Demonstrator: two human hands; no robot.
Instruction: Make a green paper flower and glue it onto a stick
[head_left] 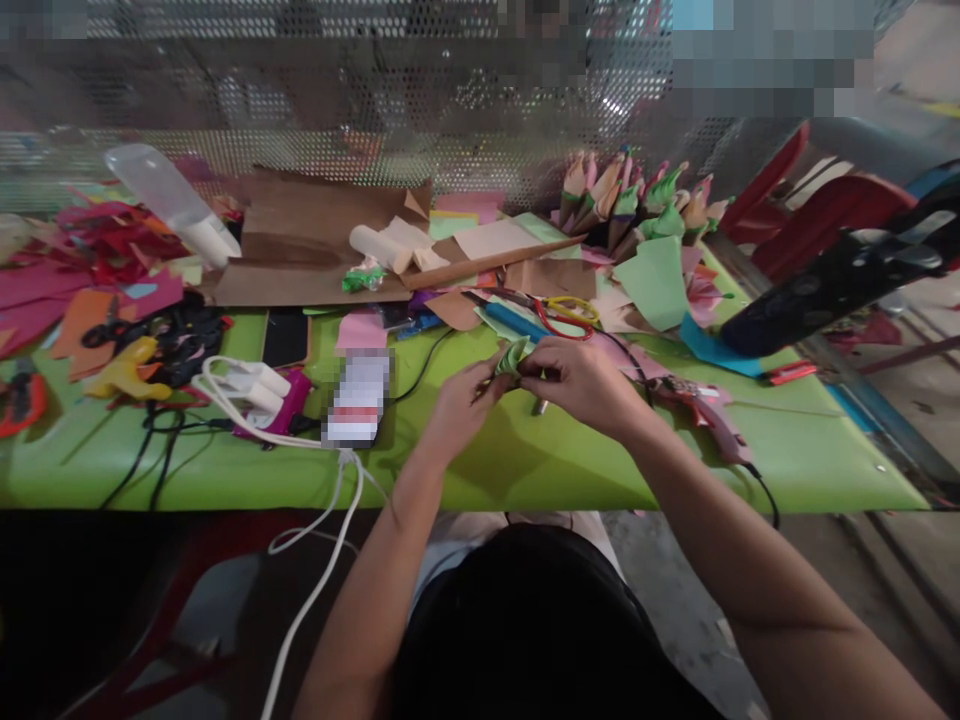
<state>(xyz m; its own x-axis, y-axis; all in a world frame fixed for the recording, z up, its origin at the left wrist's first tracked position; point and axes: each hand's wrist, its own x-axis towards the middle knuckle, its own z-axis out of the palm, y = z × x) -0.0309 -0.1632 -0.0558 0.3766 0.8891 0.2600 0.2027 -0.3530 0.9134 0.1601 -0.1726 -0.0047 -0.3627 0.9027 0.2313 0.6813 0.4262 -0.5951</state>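
A small green rolled paper piece (511,357), with folded or layered edges, is held up over the green table. My left hand (466,402) grips it from the left with closed fingers. On the other side, my right hand (574,375) pinches it between thumb and fingers. Just behind the hands lie scissors with red and yellow handles (566,315) and a blue tool or strip (517,322). A pink glue gun (709,408) rests to the right of my right hand. Both palms are mostly hidden.
Brown paper (322,240) and coloured scraps cover the table's back. Paper flowers (637,195) stand at the back right, near a dark bottle (825,290). A phone (358,398), white chargers (255,385) and cables lie left. The green table's (570,470) front edge is near my body.
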